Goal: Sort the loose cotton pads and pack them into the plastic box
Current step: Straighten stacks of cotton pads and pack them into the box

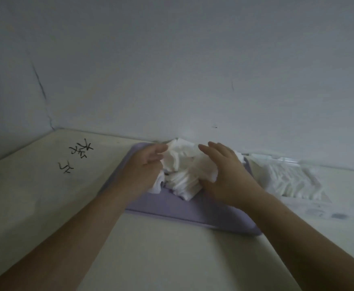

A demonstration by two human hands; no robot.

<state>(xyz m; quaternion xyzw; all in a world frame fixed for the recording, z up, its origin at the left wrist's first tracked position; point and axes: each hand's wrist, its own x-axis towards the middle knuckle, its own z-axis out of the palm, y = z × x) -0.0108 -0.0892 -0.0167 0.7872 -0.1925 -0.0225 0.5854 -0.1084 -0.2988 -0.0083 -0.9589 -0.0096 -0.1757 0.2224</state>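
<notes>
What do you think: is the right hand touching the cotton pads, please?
Touching: the head view shows the right hand lying on the cotton pads, its thumb against them.

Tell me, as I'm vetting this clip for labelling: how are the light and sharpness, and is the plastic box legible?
Head view: dim, bluish, flat light with no glare; soft throughout; the cotton pads between the left hand and right hand lose detail in white; the clear plastic box at right is hazy, its walls hard to trace.
</notes>
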